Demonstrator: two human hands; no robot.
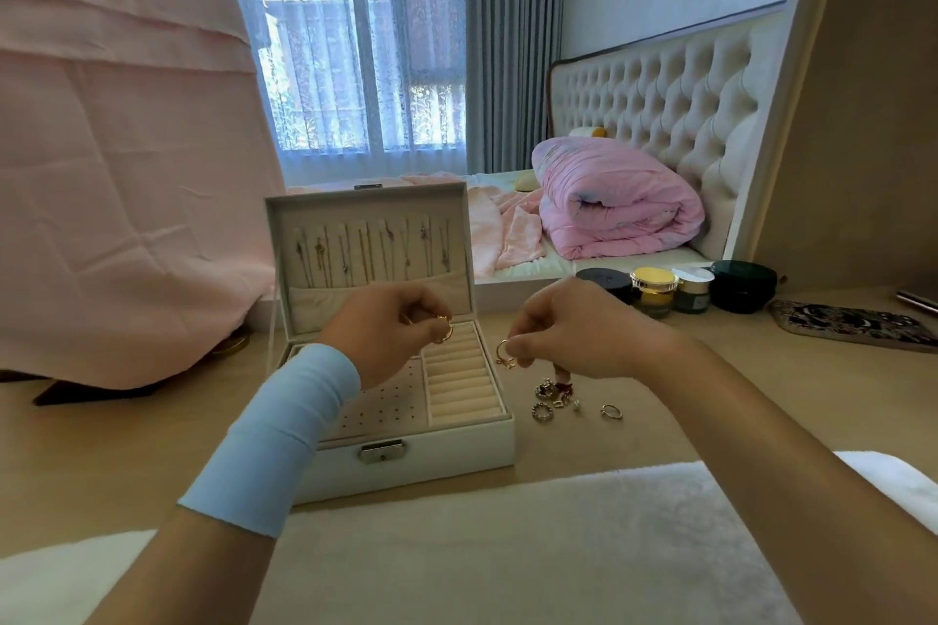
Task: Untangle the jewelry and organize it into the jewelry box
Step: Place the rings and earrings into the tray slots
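While the left hand was over the open jewelry box, its curled fingers pinched a gold ring just above the cream ring rolls in the right part of the box. The right hand was apart from the left one, just beside the box on its right side, and it pinched a second gold ring between thumb and fingers, above the surface. A light blue sleeve covered the left forearm.

Under the right hand, a small pile of jewelry lay on the surface close to the right wall of the box, and one silver ring lay a little to the right of the pile. It was too small to tell if the pieces in the pile were tangled.

The lid of the white box stood upright, and a row of necklaces hung inside it. Left of the ring rolls, a panel with small holes was partly hidden by the left arm.

Further back on the surface stood several cosmetic jars, and a patterned case lay to the right of them. Behind was a bed with a rolled pink quilt, and a pink cloth hung on the left.
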